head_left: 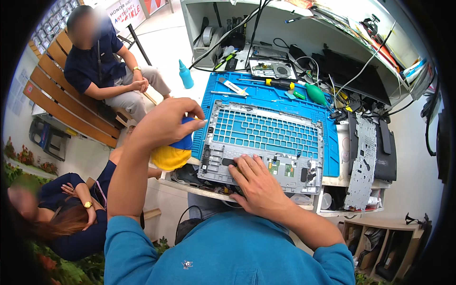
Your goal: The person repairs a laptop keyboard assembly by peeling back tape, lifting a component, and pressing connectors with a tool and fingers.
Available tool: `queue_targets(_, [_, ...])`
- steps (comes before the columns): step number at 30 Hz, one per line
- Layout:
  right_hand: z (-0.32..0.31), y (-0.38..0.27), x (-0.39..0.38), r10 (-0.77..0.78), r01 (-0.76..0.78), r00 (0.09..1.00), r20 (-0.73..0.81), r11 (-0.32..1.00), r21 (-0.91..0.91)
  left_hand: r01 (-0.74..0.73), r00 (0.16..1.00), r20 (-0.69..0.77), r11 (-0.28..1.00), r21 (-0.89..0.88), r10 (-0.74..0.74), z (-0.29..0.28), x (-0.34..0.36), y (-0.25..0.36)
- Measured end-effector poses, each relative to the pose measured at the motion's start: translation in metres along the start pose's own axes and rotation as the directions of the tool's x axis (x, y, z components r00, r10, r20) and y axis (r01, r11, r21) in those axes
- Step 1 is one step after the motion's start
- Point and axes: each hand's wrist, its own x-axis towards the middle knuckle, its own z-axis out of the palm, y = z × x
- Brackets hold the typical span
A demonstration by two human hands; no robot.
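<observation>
My left hand [175, 121] is closed around a blue-and-yellow cloth [168, 156], which hangs beside the left end of a grey laptop top case [211, 166] with rows of rectangular key openings. My right hand [251, 185] rests on the case's lower section, fingers extended near small green circuit boards [275, 166]. Under the case is a blue work mat [330, 161]. Behind it lie a yellow-and-black screwdriver [280, 84], a green blower bulb [315, 94] and a white-handled tool [230, 85]. A perforated metal plate [361, 175] leans at the right.
A light-blue squeeze bottle [186, 76] stands at the back left. A cluttered shelf [204, 14] with cables rises behind the bench. Two people sit at the left, one upright [90, 71], another lower down with crossed arms [66, 223]. A wooden cabinet [361, 242] stands at lower right.
</observation>
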Motion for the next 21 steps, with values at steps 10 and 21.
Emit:
queue_targets(10, [0.031, 0.002, 0.003, 0.018, -0.021, 0.981, -0.192, 1.000, -0.017, -0.257, 0.924, 0.365, 0.895, 0.365, 0.116, 0.039, 0.056, 0.006])
queue_targets(21, [0.029, -0.004, 0.002, 0.042, -0.045, 0.972, -0.231, 0.999, -0.008, -0.200, 0.956, 0.278, 0.905, 0.376, 0.096, 0.054, 0.056, 0.004])
